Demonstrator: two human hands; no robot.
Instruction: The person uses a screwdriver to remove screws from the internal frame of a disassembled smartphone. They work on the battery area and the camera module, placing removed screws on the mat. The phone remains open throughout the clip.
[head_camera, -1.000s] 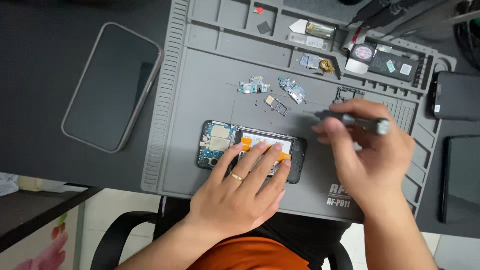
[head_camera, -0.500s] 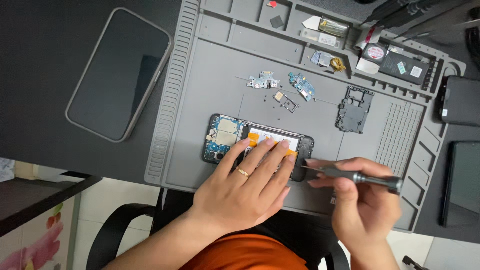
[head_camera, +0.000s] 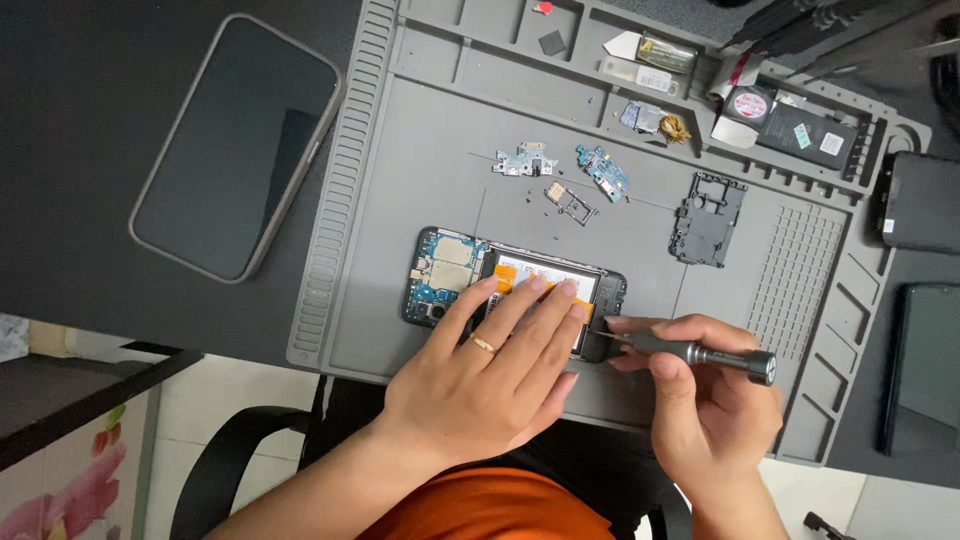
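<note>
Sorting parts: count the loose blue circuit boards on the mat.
2: one board above the opened phone, another just to its right. Smaller ones may be hidden.

A single head-worn camera looks steeply down from above the seated person, close over a grey repair mat (head_camera: 420, 150) on a dark desk (head_camera: 90, 130). The view is slightly tilted, with the mat's far edge at the top. The person's lap fills the bottom edge.
</note>
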